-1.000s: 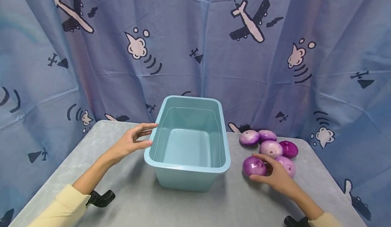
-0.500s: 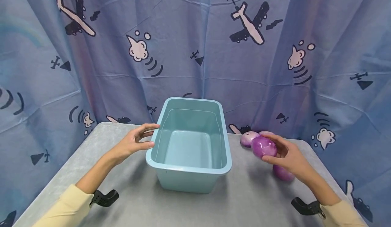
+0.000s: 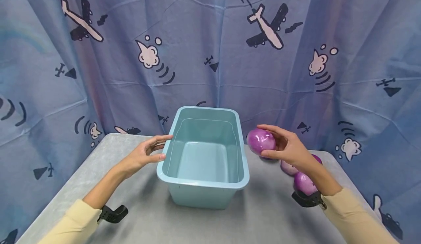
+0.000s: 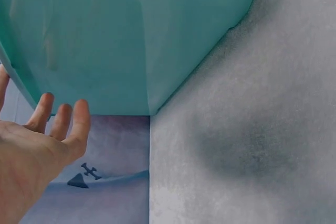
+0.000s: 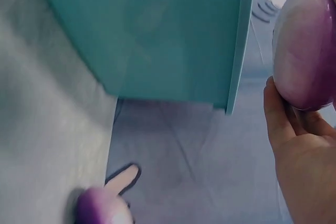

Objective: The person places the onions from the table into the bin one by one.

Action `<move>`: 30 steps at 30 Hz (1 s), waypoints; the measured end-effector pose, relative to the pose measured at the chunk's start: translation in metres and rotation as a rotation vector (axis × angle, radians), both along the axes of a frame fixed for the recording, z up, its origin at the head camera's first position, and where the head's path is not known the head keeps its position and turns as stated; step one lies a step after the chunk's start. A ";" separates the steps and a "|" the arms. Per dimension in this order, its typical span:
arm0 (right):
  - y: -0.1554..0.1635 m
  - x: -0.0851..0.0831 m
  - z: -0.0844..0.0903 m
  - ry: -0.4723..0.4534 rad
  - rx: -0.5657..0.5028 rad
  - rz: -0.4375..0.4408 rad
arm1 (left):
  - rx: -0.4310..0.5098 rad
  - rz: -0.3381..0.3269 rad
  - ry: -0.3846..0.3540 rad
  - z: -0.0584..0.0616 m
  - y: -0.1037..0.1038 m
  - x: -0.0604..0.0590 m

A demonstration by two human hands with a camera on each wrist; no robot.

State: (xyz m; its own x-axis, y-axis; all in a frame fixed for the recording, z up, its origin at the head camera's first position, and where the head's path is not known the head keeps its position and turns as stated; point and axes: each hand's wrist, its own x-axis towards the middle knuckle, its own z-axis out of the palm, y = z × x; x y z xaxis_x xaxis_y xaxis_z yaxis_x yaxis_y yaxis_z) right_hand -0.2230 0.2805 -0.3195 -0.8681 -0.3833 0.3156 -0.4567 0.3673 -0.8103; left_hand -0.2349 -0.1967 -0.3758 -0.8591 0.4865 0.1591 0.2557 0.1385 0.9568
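Right hand (image 3: pixel 291 147) has its fingers and thumb wrapped round a purple onion (image 3: pixel 261 140), held up in the air just right of the teal bin (image 3: pixel 204 185), roughly level w/ the rim, prob so it clears the wall. Wrist cam shows the same: onion sits in the curled fingers, w/ the bin's side wall right next to it, not touching afaict. Left hand (image 3: pixel 143 154) is spread out, fingers relaxed and straight-ish, at the left wall of the bin near the rim; the thumb looks to be touching the plastic but can't say for sure. My guess is it's there to steady the bin so it doesn't slide around on the grey table (image 3: pixel 138 196). Bin itself is empty, sitting mid-table between both hands. More onions (image 3: pixel 304 182) lie on the table on the right, below and behind the right forearm, so the pile is well apart from the left hand. Black clip things poke out at both wrists. Blue curtain (image 3: pixel 210 54) w/ planes and clouds hangs on the far side.
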 end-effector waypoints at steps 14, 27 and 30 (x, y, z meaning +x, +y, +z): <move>-0.060 -0.026 0.007 -0.047 -0.048 0.255 | -0.011 0.003 0.002 -0.001 0.000 0.000; -0.053 -0.026 0.006 -0.013 -0.122 0.259 | -0.042 0.010 0.013 -0.002 -0.001 0.001; -0.036 -0.021 0.005 -0.017 -0.134 0.194 | -0.047 0.012 0.018 -0.001 -0.002 0.001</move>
State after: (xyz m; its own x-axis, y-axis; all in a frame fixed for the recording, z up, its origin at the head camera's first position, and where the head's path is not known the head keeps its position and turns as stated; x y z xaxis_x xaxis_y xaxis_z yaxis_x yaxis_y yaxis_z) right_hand -0.2438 0.2442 -0.3149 -0.7876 -0.4991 0.3613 -0.4945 0.1623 -0.8539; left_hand -0.2340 -0.1982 -0.3770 -0.8622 0.4833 0.1517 0.2706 0.1864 0.9445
